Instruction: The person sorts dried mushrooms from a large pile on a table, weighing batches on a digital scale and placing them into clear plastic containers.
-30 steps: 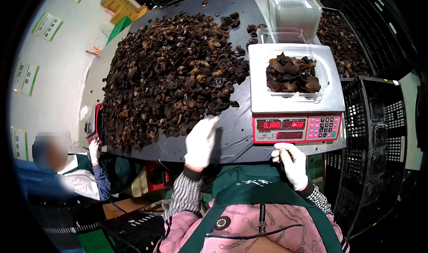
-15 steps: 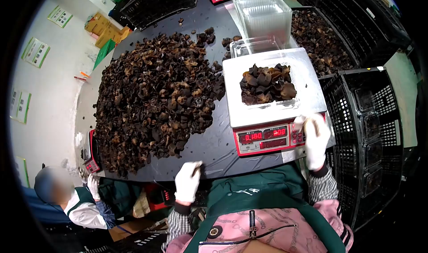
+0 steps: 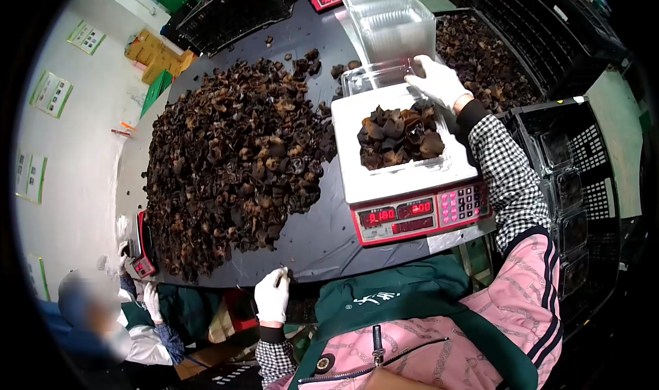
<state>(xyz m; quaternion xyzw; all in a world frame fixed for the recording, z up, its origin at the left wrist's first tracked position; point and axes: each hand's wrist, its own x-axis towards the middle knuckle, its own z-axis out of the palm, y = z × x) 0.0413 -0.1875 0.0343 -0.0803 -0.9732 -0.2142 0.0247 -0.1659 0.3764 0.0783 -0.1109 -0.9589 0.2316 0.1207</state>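
My right hand (image 3: 439, 81), in a white glove, reaches over the far right corner of the scale (image 3: 422, 215). Thumb and forefinger are apart at the edge of a clear plastic lid (image 3: 377, 78) behind the weighing plate. On the plate sits a clear tray (image 3: 412, 167) filled with dark wood ear mushrooms (image 3: 398, 136). Red digits on the scale read 0.180 and 0.00. Near the table's front edge, my gloved left hand (image 3: 272, 295) is closed with its fingertips together. Something dark and small shows at those tips; its kind is unclear.
A large heap of wood ears (image 3: 233, 163) covers the table's left part. Behind the scale stands a stack of clear containers (image 3: 391, 23). Black crates (image 3: 570, 204) line the right side. At far left a co-worker's gloved hand (image 3: 152, 302) is near another scale (image 3: 142, 253).
My right hand has moved from the scale's keypad up and away to the clear lid. My left hand has shifted slightly left and down. The view has tilted a little.
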